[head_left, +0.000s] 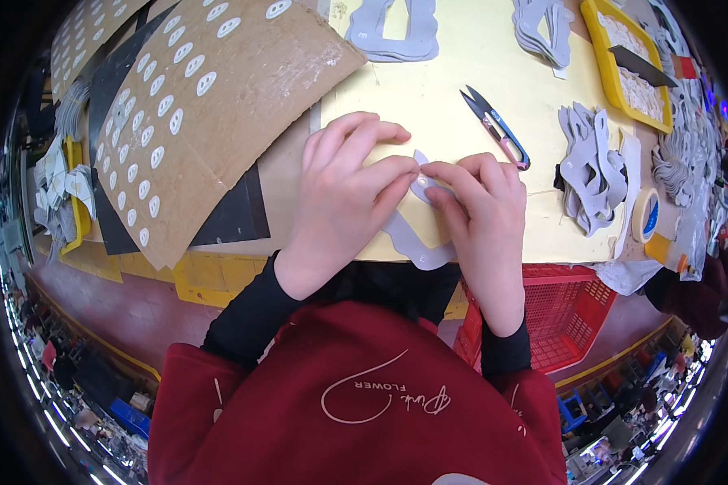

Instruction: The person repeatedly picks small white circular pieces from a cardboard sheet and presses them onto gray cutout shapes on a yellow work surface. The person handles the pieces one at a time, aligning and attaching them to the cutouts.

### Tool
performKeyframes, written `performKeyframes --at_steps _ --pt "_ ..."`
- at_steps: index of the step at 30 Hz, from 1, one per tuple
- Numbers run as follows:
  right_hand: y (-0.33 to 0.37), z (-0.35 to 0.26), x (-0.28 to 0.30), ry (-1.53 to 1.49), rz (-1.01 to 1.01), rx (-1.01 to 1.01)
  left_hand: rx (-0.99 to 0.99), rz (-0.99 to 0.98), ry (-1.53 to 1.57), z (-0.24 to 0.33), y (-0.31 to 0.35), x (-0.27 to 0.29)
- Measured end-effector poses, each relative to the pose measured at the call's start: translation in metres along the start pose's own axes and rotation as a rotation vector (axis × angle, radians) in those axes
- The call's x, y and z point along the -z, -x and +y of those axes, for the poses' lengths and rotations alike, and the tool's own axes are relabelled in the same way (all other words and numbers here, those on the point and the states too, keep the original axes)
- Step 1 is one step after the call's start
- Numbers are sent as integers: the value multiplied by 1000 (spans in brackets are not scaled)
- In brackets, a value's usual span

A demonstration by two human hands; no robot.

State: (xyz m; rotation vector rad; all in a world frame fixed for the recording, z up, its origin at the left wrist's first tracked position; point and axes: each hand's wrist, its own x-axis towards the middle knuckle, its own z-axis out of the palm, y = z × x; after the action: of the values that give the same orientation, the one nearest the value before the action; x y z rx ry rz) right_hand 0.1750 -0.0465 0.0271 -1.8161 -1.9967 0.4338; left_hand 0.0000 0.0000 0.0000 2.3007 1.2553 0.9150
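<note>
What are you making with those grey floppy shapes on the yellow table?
A person is bent over a yellow table. Both hands, the left hand and the right hand, press on a pale grey cut-out piece at the table's near edge, pinching a small white oval sticker between them. Thread snips lie just beyond, a stack of similar grey pieces sits to the right, and a cardboard sheet dotted with white ovals lies on the left.

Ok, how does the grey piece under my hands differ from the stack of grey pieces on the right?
The grey piece under the hands is a single flat cut-out, pressed down by the left hand and right hand; the stack of grey pieces is many pieces in a loose, tangled pile that no hand touches. The single piece overhangs the table's near edge; the stack lies wholly on the yellow table. Both look like the same pale grey sheet material.
</note>
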Motion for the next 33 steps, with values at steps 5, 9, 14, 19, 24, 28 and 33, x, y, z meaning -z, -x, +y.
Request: performKeyframes --at_steps 5,9,14,19,24,28,33 --pt "3 -11 -1 137 53 40 -30 -15 -30 2 1 5" --pt "4 0 -6 -93 90 -39 63 -134 43 0 -2 13" --pt "14 6 -9 -280 148 -115 23 -271 14 3 -5 19" --pt "14 0 -7 -244 158 -93 22 -292 145 -1 -7 18" --pt "21 -6 -11 -214 175 -69 173 -321 462 2 0 24" --pt "29 -24 6 -786 78 -249 518 -221 1072 24 10 40" --pt "37 -36 17 -1137 18 -329 661 -261 1416 37 12 59"
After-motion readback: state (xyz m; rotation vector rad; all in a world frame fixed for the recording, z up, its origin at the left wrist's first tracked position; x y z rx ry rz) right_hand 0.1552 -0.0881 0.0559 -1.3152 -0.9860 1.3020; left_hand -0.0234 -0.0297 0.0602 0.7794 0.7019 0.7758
